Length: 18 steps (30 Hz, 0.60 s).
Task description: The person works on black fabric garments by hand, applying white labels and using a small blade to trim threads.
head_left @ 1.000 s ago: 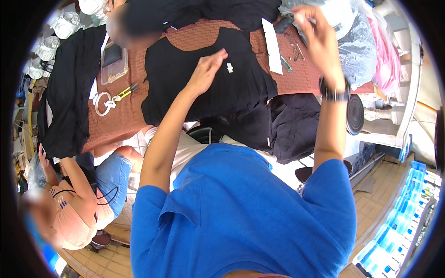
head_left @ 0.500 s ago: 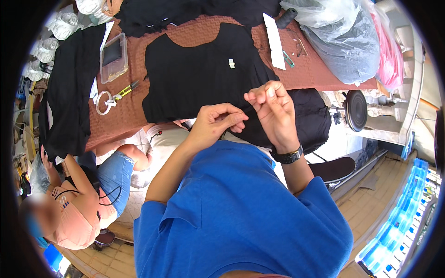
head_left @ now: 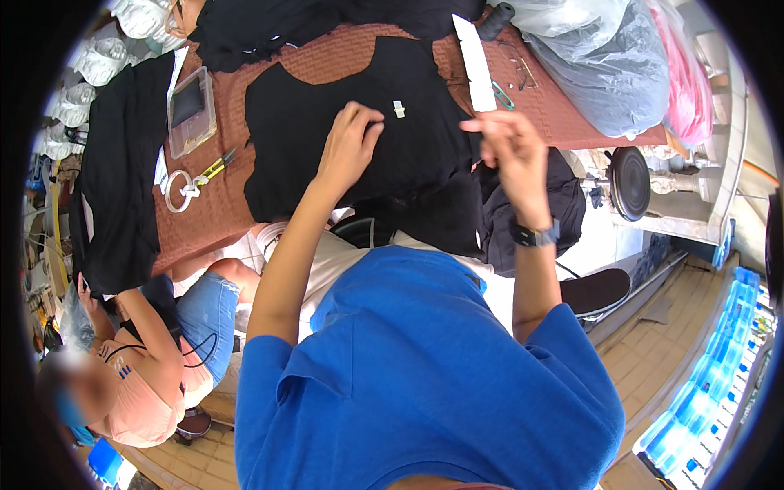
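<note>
A black sleeveless garment piece (head_left: pixel 327 114) lies spread on the brown-covered table in front of me, with a small pale tag (head_left: pixel 398 109) on it. My left hand (head_left: pixel 349 149) rests over the middle of the cloth, fingers bent downward and thumb a little apart; I see nothing held in it. At the garment's right edge my right hand (head_left: pixel 516 155) is raised and somewhat blurred. Its fingers are drawn together in a pinch, and whatever may be between them is too small to make out. A white strip (head_left: pixel 475 65) lies just beyond this hand.
Yellow thread snips (head_left: pixel 216 166), a white ring (head_left: pixel 181 193) and a clear plastic box (head_left: pixel 193 114) lie at left. Beyond my right hand are a black thread spool (head_left: pixel 496 22), glasses (head_left: pixel 523 69) and stuffed plastic bags (head_left: pixel 588 65). Another person (head_left: pixel 147 359) sits at left, handling black cloth (head_left: pixel 122 171).
My hands were close together in front of my chest. The left has reached forward onto the garment, and the right has moved out to the right and turned. The view has shifted slightly.
</note>
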Each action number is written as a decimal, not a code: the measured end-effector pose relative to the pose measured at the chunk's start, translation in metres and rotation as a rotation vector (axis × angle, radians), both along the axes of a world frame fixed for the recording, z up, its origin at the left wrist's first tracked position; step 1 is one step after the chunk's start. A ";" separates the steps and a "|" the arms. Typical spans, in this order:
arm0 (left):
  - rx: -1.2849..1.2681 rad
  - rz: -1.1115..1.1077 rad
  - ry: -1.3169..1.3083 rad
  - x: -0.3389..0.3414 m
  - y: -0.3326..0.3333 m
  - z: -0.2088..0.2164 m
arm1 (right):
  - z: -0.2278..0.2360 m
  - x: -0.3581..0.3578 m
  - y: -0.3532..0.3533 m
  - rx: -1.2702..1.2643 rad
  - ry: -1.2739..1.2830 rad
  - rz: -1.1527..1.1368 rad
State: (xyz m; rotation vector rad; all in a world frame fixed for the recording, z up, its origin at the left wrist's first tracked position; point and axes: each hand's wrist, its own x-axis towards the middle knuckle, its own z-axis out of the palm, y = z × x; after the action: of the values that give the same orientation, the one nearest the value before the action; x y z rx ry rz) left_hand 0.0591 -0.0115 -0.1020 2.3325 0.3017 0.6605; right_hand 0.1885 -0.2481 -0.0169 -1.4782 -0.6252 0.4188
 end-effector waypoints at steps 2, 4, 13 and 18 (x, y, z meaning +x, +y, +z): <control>0.075 -0.006 -0.054 0.030 0.009 -0.016 | -0.027 -0.001 0.023 -0.119 0.016 -0.008; 0.133 -0.031 -0.046 0.054 0.007 -0.019 | -0.056 0.002 0.032 -0.121 0.039 -0.030; 0.250 -0.069 -0.083 0.059 0.008 -0.021 | -0.075 0.004 0.036 -0.111 0.073 -0.051; 0.225 -0.078 -0.022 0.058 0.010 -0.018 | -0.075 0.007 0.038 -0.064 0.118 -0.081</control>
State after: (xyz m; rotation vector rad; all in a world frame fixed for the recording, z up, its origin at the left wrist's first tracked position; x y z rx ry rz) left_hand 0.1172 -0.0018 -0.1203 2.5337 0.1303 0.7122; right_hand 0.1958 -0.2106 -0.0921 -1.5221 -0.4608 0.4632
